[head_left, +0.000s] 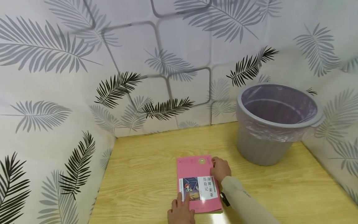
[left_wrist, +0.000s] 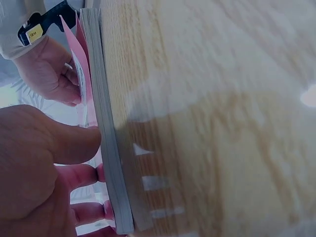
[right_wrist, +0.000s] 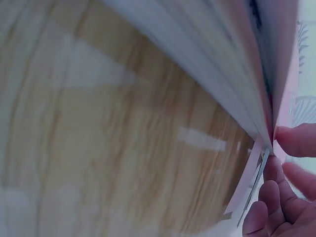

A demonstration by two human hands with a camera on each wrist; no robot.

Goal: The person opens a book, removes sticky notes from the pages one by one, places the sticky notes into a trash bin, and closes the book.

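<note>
A pink paperback book (head_left: 194, 168) with Chinese characters and an illustrated panel on its front lies face up on the wooden table. My left hand (head_left: 181, 211) rests on its lower left part, fingers extended over the cover. In the left wrist view, the thumb (left_wrist: 79, 143) is against the edge of the page block (left_wrist: 106, 128). At the upper right edge, my right hand (head_left: 221, 169) pinches the book between thumb and fingers. The right wrist view shows the cover (right_wrist: 284, 64) raised a little from the pages (right_wrist: 197, 54) near that thumb (right_wrist: 296, 139).
A grey bin (head_left: 263, 152) with a clear plastic liner stands at the back right of the table (head_left: 142, 174). Leaf-patterned white sheeting (head_left: 134, 56) closes off the back and both sides. A black band (head_left: 225, 199) is on my right wrist.
</note>
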